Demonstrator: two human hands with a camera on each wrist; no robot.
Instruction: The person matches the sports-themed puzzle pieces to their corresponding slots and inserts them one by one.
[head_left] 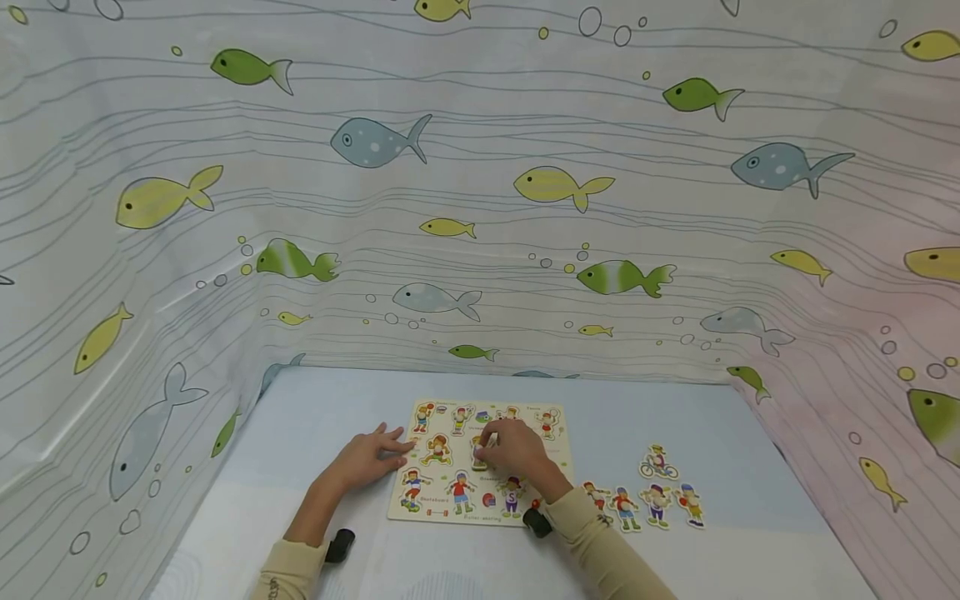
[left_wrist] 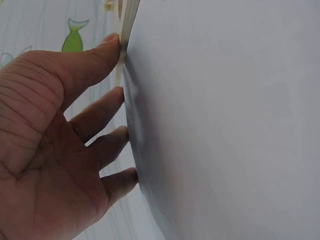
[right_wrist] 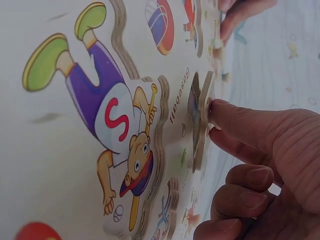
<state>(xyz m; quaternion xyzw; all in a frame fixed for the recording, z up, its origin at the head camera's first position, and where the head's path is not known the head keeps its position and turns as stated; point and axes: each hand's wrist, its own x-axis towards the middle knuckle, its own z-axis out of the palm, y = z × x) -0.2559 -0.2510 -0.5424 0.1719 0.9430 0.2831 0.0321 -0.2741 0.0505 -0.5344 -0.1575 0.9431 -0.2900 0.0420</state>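
Observation:
A pale wooden puzzle board with printed sports children lies on the table. Near its middle, my right hand pinches a child-figure puzzle piece between thumb and finger. The right wrist view shows this piece edge-on, close over the board, its picture mostly hidden. A baseball-player piece in purple trousers lies nearer that camera. My left hand rests at the board's left edge with fingers spread. In the left wrist view, its thumb is against the board's edge and its fingertips meet the table.
Right of the board lie several loose figure pieces, among them a cyclist and a purple-trousered figure. Fish-patterned sheeting walls the table at the back and both sides. Each wrist carries a black device.

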